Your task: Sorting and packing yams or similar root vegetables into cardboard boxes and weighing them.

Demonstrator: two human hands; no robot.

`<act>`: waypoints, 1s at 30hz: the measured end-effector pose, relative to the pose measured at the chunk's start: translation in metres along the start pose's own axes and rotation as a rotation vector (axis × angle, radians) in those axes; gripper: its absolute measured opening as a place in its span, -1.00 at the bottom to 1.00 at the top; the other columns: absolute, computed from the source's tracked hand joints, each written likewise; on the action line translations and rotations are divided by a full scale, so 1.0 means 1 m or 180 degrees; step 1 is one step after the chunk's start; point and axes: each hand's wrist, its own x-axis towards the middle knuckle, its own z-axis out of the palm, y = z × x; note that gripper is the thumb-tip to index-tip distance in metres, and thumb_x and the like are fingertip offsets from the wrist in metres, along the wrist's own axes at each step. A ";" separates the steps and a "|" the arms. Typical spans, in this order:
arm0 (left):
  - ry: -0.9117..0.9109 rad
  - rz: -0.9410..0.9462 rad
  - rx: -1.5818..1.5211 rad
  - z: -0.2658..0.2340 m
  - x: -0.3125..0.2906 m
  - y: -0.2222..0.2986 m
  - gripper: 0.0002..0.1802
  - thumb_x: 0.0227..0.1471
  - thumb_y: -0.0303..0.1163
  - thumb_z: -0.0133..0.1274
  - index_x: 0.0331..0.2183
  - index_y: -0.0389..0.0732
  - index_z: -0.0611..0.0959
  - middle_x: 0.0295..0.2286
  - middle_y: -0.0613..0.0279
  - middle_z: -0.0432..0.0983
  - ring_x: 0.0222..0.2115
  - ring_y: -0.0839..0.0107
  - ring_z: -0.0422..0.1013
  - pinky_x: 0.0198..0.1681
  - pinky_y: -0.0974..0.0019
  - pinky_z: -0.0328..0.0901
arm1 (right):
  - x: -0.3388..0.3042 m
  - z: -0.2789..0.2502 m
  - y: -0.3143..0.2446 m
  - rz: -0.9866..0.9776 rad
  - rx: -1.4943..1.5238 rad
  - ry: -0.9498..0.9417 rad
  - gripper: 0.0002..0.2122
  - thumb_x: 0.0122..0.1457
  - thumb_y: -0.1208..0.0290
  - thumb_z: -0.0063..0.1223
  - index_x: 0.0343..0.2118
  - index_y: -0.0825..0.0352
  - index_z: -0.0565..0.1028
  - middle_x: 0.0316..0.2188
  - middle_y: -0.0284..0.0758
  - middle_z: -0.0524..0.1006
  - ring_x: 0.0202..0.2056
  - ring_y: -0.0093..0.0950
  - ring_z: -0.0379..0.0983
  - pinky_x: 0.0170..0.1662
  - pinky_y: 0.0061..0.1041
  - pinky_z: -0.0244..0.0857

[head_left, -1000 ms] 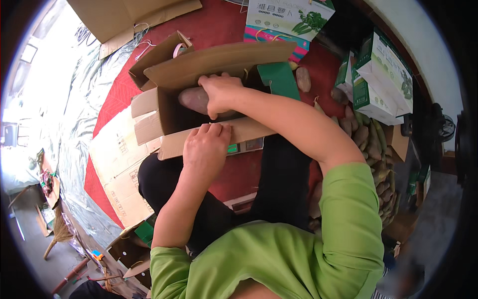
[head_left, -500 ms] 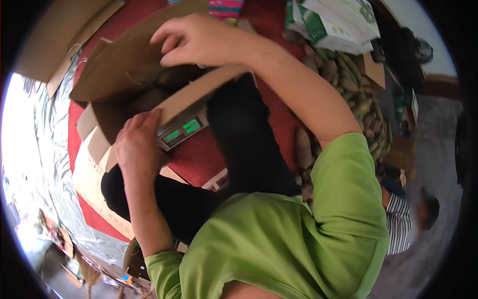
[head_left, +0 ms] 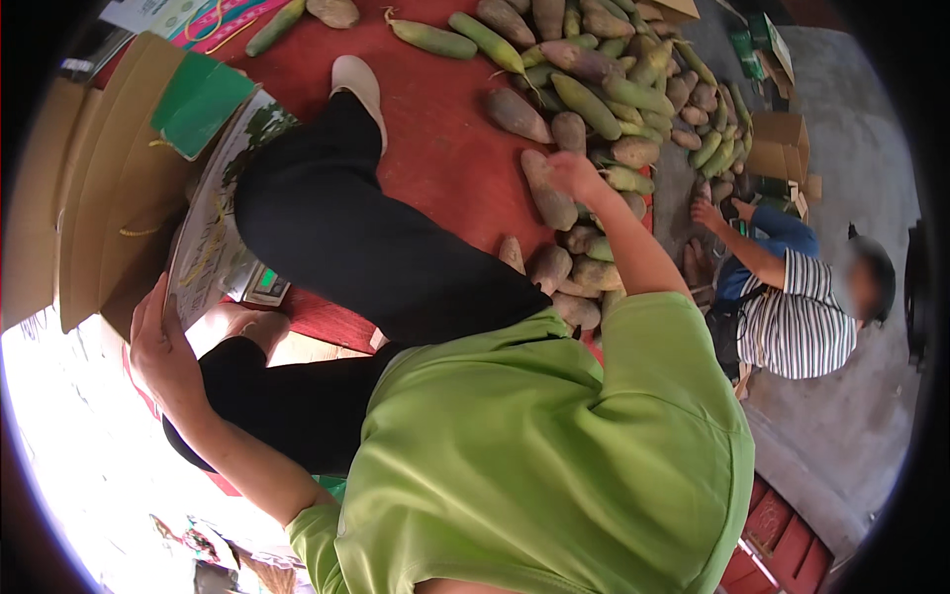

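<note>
Right hand (head_left: pixel 579 180) now at a sweet potato (head_left: pixel 547 198), away from the carton (head_left: pixel 111 188)

Half a second ago the right hand was above the open carton; now it is well to the right, its fingertips against the upper part of the reddish-brown sweet potato. Blur hides whether that grip is released or grasping. The view has turned too, putting the carton at the left, where the left hand (head_left: pixel 168 356) stays, its grip clenched on the near edge.

The sweet potato lies on the red floor covering (head_left: pixel 435 148), beside the heap of green radishes (head_left: pixel 586 106) and other roots. Its long axis runs steeply, one end toward the upper left, the blunt end lower right, toward the wearer.
</note>
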 end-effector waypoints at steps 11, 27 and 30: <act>0.0133 0.0182 0.0146 0.010 -0.005 -0.015 -0.70 0.11 -0.57 -0.05 -0.12 -0.19 0.62 -0.28 0.15 0.57 -0.28 0.29 0.51 -0.22 0.26 0.38 | -0.123 0.090 0.144 0.2735 0.1117 -0.0553 -0.83 0.03 0.35 0.18 -0.31 0.19 0.50 -0.50 -0.43 0.49 -0.53 -0.51 0.47 -0.58 -0.38 0.29; 0.0284 0.0130 -0.0050 0.004 -0.006 -0.004 -0.61 -0.06 -0.71 -0.01 -0.16 -0.21 0.64 -0.28 0.07 0.56 -0.24 0.17 0.49 -0.15 0.24 0.34 | -0.116 0.054 0.119 0.0841 -0.3112 -0.0244 -0.66 0.03 0.45 0.03 -0.07 0.08 0.41 -0.07 -0.44 0.39 0.03 -0.41 0.29 -0.04 -0.23 0.23; 0.0205 -0.0052 0.0260 0.002 -0.001 0.012 -0.56 -0.14 -0.73 -0.02 -0.16 -0.20 0.64 -0.26 0.08 0.55 -0.21 0.16 0.47 -0.10 0.25 0.32 | -0.113 0.046 0.119 0.0856 -0.3296 -0.0424 -0.77 0.13 0.36 -0.07 -0.14 0.10 0.47 -0.11 -0.44 0.41 0.01 -0.44 0.31 -0.06 -0.25 0.24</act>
